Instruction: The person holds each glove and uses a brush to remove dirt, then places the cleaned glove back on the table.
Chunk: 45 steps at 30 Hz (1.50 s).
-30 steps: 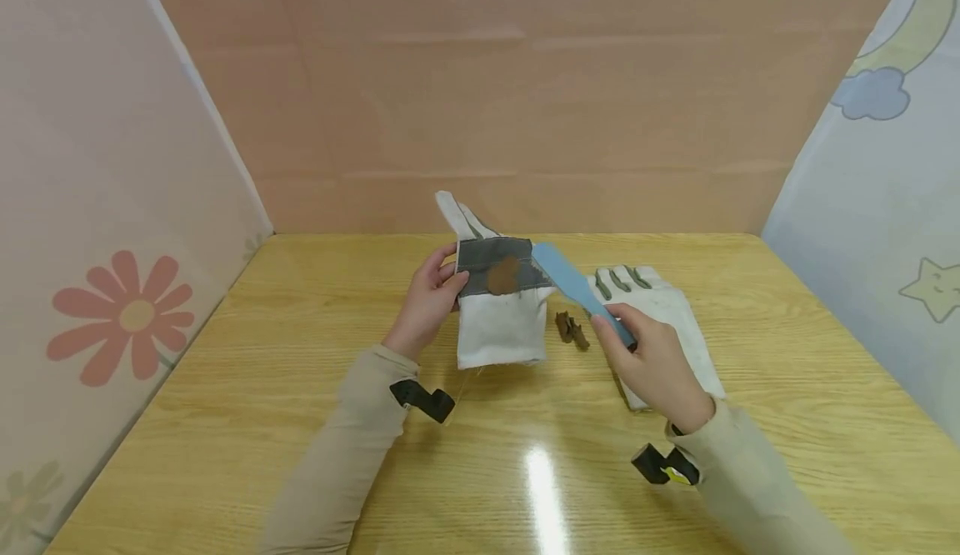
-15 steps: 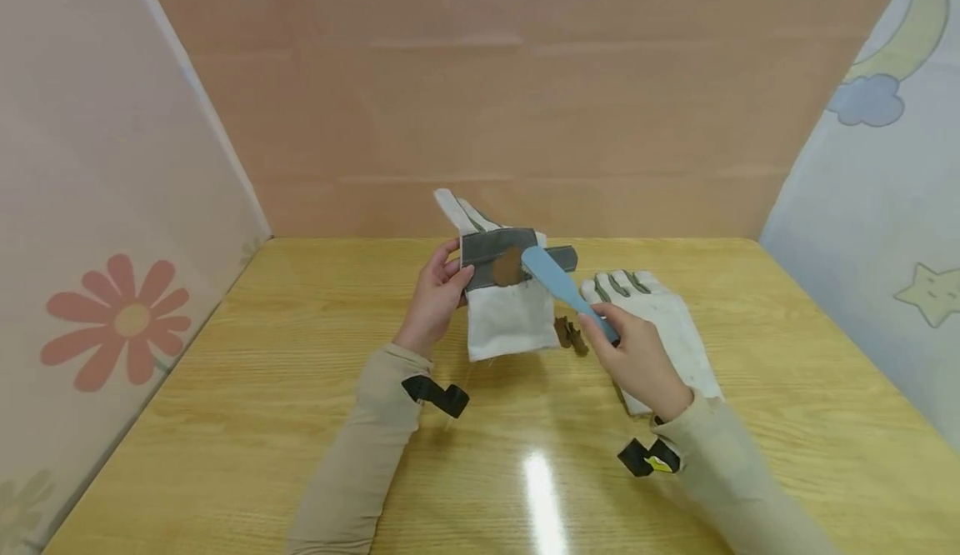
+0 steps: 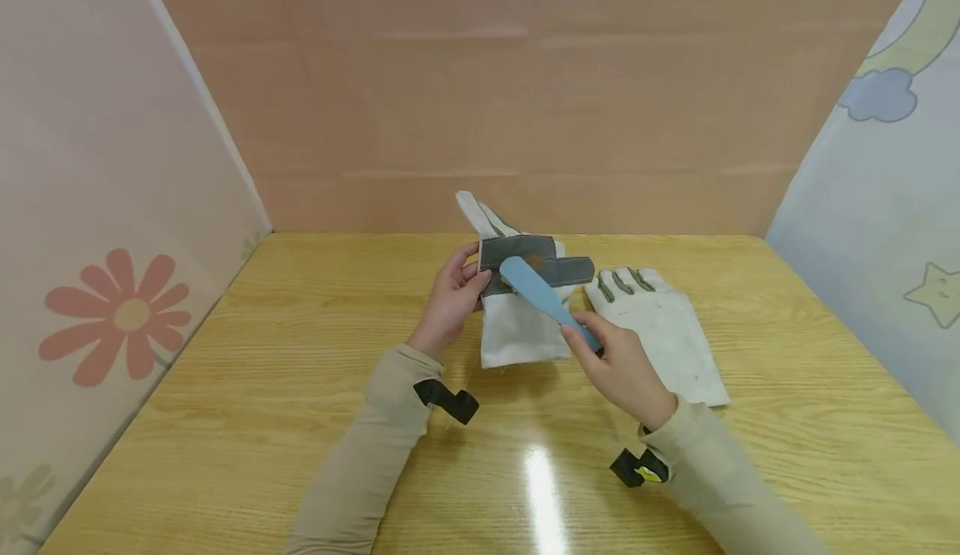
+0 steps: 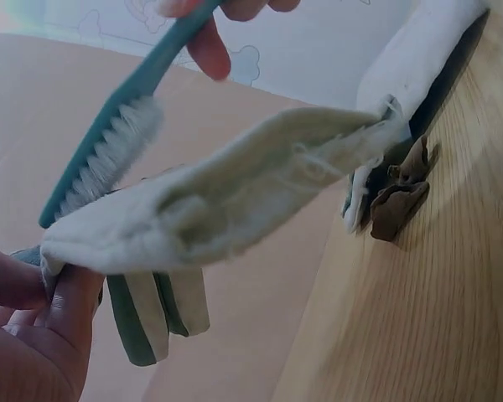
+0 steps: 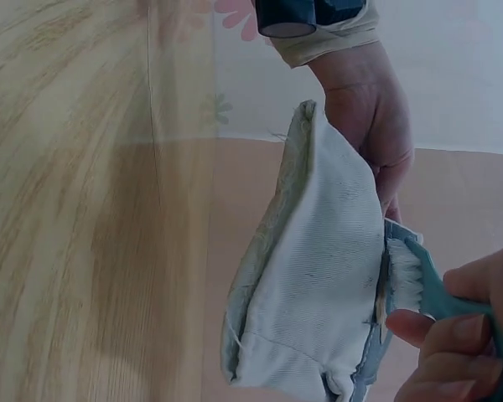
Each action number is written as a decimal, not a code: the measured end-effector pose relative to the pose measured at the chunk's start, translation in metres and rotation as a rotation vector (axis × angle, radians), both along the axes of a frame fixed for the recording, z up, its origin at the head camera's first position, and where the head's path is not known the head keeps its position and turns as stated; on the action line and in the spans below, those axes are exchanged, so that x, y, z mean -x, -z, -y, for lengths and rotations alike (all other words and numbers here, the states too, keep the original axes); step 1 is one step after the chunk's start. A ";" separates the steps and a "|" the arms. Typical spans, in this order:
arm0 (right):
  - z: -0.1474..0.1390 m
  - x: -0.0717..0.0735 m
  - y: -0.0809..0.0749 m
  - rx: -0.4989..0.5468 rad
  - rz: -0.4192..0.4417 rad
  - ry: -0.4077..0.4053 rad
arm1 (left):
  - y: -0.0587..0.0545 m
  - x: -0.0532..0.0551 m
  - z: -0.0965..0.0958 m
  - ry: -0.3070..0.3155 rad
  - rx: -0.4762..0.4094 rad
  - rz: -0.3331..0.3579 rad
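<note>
My left hand (image 3: 452, 301) pinches the side edge of a white and grey work glove (image 3: 525, 334), thumb in front and fingers behind, holding it raised over the table. A brown stain (image 3: 536, 262) shows on its grey band, partly covered by the brush. In my right hand (image 3: 626, 363) is a blue scrub brush (image 3: 536, 288), gripped by its handle. Its white bristles (image 5: 405, 276) lie against the grey band in the right wrist view. A second work glove (image 3: 675, 338) lies flat on the table by my right hand.
Crumpled brown scraps (image 4: 398, 201) sit on the wooden table (image 3: 262, 422) beside the second glove, hidden in the head view. A plain tan wall (image 3: 480, 97) stands behind the table, with printed panels at both sides.
The brush has swept leftward and down across the grey band, now overlapping much of the brown stain. My left hand and the held glove have shifted right, covering the brown scraps in the head view.
</note>
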State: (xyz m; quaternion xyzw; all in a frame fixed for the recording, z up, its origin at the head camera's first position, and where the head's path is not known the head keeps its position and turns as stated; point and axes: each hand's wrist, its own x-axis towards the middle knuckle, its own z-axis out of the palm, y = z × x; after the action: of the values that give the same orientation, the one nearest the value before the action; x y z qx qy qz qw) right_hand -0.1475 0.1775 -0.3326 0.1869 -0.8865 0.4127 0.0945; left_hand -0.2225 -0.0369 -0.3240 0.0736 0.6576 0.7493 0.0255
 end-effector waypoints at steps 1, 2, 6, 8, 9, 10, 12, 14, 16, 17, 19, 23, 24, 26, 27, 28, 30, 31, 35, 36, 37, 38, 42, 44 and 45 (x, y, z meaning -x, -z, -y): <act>0.000 0.000 0.000 -0.005 0.000 0.001 | 0.000 0.000 0.000 0.002 0.000 0.001; 0.000 0.000 0.000 -0.013 0.002 0.006 | 0.000 0.000 -0.001 0.002 0.002 0.000; -0.003 0.001 -0.002 -0.051 -0.001 0.042 | 0.000 -0.001 0.000 -0.023 0.003 -0.001; -0.005 0.002 -0.003 -0.071 -0.006 0.065 | 0.000 -0.001 0.001 -0.041 0.004 -0.004; -0.006 0.003 -0.003 -0.079 -0.008 0.075 | 0.000 -0.001 0.002 -0.047 0.004 -0.006; -0.006 0.003 -0.003 -0.084 -0.012 0.083 | 0.001 0.000 0.002 -0.053 0.003 -0.006; -0.006 0.002 -0.004 -0.085 -0.018 0.097 | 0.001 0.000 0.002 -0.052 -0.006 -0.005; -0.005 0.001 -0.004 -0.070 -0.023 0.089 | 0.001 -0.001 0.000 -0.040 -0.015 0.000; -0.004 -0.001 -0.003 -0.054 -0.028 0.065 | 0.000 -0.002 -0.002 -0.020 -0.022 0.004; -0.003 -0.001 -0.003 -0.048 -0.031 0.051 | 0.000 -0.003 -0.003 -0.009 -0.023 0.004; -0.001 -0.003 -0.002 -0.036 -0.037 0.023 | -0.002 -0.005 -0.005 0.003 -0.023 0.004; 0.000 -0.004 -0.002 -0.042 -0.054 0.021 | -0.004 -0.007 -0.006 -0.004 -0.026 0.005; 0.000 -0.003 -0.002 -0.046 -0.055 0.028 | -0.004 -0.007 -0.006 -0.009 -0.026 0.006; -0.002 -0.001 -0.002 -0.060 -0.052 0.043 | -0.005 -0.007 -0.005 -0.018 -0.025 0.008; -0.003 0.000 -0.001 -0.071 -0.050 0.051 | -0.005 -0.007 -0.005 -0.021 -0.024 0.011; -0.004 0.001 -0.001 -0.080 -0.051 0.056 | -0.004 -0.007 -0.004 -0.022 -0.025 0.014; -0.006 0.002 -0.002 -0.094 -0.051 0.070 | -0.004 -0.006 -0.004 -0.025 -0.029 0.019; -0.006 0.003 -0.002 -0.101 -0.054 0.077 | -0.004 -0.006 -0.003 -0.026 -0.032 0.021; -0.009 0.005 -0.004 -0.111 -0.057 0.101 | -0.003 -0.004 -0.003 -0.032 -0.041 0.024; -0.009 0.004 -0.005 -0.107 -0.056 0.106 | -0.003 -0.004 -0.003 -0.034 -0.041 0.025; -0.009 0.004 -0.005 -0.099 -0.058 0.106 | -0.003 -0.004 -0.003 -0.033 -0.042 0.024; -0.008 0.003 -0.005 -0.087 -0.061 0.101 | -0.002 -0.004 -0.004 -0.030 -0.043 0.025; -0.003 -0.001 -0.004 -0.040 -0.069 0.052 | -0.003 -0.006 -0.005 -0.016 -0.041 0.023; 0.000 -0.003 -0.003 -0.030 -0.067 0.027 | -0.004 -0.007 -0.006 -0.009 -0.042 0.021; 0.000 -0.003 -0.003 -0.026 -0.061 0.021 | -0.004 -0.007 -0.007 -0.008 -0.041 0.021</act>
State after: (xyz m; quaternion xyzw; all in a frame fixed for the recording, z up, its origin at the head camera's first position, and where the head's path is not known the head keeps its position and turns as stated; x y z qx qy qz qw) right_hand -0.1444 0.1774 -0.3299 0.1913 -0.8903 0.3944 0.1232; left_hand -0.2154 -0.0302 -0.3204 0.0635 0.6422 0.7634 0.0277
